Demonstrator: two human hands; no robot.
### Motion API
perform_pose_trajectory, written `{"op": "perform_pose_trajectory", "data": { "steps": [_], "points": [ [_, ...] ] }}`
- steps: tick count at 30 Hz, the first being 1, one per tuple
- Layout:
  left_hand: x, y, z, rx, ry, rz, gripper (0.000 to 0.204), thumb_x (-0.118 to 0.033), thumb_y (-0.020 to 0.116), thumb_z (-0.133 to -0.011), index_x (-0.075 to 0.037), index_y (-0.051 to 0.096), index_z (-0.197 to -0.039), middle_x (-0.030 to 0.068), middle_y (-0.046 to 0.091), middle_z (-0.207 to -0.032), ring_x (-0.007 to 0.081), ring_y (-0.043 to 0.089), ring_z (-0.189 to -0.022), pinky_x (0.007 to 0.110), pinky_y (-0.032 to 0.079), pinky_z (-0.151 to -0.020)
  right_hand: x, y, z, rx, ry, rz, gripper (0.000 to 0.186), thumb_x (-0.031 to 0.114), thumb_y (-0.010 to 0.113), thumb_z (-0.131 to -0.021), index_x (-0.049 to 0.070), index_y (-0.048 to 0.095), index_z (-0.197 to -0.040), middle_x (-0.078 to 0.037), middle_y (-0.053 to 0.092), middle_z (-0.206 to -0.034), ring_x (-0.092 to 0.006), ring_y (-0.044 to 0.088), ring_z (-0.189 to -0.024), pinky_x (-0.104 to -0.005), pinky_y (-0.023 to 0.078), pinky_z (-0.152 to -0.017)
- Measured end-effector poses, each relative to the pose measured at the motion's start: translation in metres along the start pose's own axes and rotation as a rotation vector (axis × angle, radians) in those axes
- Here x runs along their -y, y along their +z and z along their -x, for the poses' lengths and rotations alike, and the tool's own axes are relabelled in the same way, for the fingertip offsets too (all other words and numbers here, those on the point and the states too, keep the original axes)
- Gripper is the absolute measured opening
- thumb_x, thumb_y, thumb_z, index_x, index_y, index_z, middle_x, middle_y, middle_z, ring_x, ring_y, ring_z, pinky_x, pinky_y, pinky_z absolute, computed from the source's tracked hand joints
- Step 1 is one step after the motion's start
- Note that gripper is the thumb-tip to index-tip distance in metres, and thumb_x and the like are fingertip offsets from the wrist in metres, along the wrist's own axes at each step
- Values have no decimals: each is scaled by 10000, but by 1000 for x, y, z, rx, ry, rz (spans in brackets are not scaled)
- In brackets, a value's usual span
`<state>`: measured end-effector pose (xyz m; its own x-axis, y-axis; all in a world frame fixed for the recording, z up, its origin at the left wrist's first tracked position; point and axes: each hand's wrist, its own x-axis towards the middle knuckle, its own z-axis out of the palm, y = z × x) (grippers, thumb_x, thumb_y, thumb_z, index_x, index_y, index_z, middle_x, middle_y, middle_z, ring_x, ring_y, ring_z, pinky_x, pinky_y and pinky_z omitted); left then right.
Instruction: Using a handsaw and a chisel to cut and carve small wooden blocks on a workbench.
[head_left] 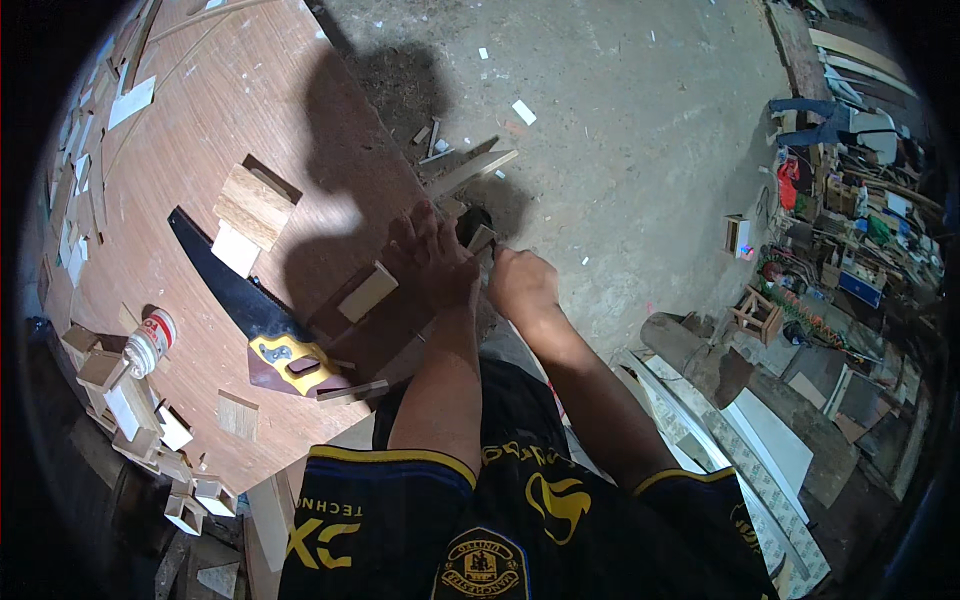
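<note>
My left hand (435, 262) lies over the edge of the brown wooden table (330, 110), its fingers stretched out and apart. Close by, past that edge, my right hand (523, 285) is closed in a fist; what it grips is hidden. A small pale wood piece (481, 239) shows between the two hands, with a dark shape behind it that I cannot make out. Beside my left wrist a short light wood block (368, 292) rests on the table. A handsaw (245, 297) with a yellow and black handle lies flat further left.
Wood pieces (256, 207) lie beyond the saw. A white tub (150, 342) and several small wooden boxes (185, 510) are at the table's left. Offcuts litter the concrete floor (620, 130). Long boards (730, 450) lean at the right, near a cluttered heap (840, 260).
</note>
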<state>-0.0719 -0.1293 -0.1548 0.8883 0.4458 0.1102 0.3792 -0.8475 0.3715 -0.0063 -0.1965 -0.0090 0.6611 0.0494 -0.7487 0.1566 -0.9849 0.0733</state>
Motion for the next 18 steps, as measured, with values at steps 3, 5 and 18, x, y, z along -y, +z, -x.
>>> {"op": "perform_pose_trajectory", "data": {
  "steps": [3, 5, 18],
  "points": [
    [15, 12, 7, 40, -9, 83, 386, -404, 542, -840, -194, 604, -1157, 99, 429, -1447, 406, 208, -1424, 668, 137, -1108, -8, 15, -4, -37, -32, -47, 273, 177, 492, -886, 85, 646, -1093, -226, 686, -918, -371, 678, -901, -456, 550, -789],
    [16, 7, 3, 39, -8, 84, 405, -434, 530, -839, -204, 601, -1165, 95, 422, -1452, 401, 176, -1436, 664, 113, -1115, -12, 18, -2, -76, -48, -104, 275, 171, 486, -890, 89, 636, -1106, -239, 680, -912, -380, 675, -902, -465, 547, -787],
    [8, -3, 8, 33, -15, -29, 436, -440, 547, -894, -114, 587, -1182, 109, 453, -1415, 426, 309, -1366, 654, 216, -1055, -17, 13, 14, -10, -169, -41, 354, 214, 366, -963, 7, 651, -1008, -240, 673, -950, -401, 670, -876, -485, 537, -780]
  ]
}}
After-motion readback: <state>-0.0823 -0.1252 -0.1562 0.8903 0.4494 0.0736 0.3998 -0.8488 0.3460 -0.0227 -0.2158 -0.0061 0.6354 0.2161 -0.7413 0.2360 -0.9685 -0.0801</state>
